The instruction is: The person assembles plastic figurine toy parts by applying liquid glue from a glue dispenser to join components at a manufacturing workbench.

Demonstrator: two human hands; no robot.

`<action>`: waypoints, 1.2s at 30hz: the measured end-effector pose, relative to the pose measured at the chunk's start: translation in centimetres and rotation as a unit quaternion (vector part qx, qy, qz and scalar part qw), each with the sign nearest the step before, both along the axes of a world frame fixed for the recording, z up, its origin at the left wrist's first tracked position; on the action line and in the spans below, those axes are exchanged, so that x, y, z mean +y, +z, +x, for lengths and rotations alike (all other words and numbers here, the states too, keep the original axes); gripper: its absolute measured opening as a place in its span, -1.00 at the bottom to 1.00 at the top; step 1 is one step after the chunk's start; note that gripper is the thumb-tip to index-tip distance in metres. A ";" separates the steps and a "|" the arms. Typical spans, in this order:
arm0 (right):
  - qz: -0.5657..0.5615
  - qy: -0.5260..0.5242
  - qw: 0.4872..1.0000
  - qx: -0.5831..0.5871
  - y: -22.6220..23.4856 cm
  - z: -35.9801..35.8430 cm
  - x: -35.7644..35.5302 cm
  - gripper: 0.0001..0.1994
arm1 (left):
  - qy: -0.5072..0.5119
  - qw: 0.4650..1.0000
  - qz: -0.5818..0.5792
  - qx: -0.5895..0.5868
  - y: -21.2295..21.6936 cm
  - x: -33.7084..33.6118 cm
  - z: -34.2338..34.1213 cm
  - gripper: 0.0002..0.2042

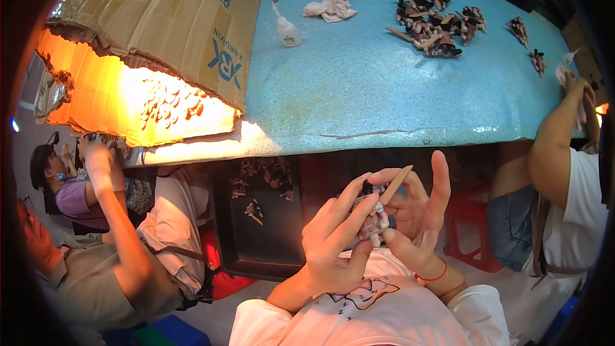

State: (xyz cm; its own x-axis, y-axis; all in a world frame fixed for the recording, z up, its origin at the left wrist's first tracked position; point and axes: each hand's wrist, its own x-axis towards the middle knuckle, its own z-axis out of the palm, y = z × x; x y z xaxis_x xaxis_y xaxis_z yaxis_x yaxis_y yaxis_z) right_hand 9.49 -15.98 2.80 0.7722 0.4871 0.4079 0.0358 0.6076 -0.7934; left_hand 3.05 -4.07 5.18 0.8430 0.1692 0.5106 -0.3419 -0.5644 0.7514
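Left hand (pixel 332 234) and right hand (pixel 419 230) pinch figurine (pixel 371 225) at five o'clock, apparently adjusting it; next move likely needs steadiness.

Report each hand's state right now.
Left hand: closed, holding the small figurine.
Right hand: partly closed, holding the same figurine, one finger raised.

The left hand (pixel 330 238) and right hand (pixel 419 240) hold a small figurine (pixel 374 225).

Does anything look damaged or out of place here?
Yes: the cardboard box at left has a ragged, torn edge above its lit opening, not a clean cut. The blue tabletop shows what looks like a split along its near edge. The held figurine is partly covered, so I can't judge it.
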 end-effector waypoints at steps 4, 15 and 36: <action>-0.028 -0.013 0.999 -0.038 0.3 0.0 -0.1 -0.09 | -0.016 0.999 -0.041 -0.023 -0.3 0.1 0.1 -0.38; -0.046 -0.026 0.998 -0.040 0.6 0.1 -0.1 -0.15 | -0.027 0.994 -0.101 0.008 -1.0 0.1 -0.3 -0.49; -0.129 -0.062 0.990 -0.019 1.7 0.3 -1.8 -0.04 | -0.296 0.530 -0.780 0.153 -3.0 1.4 -1.4 -0.48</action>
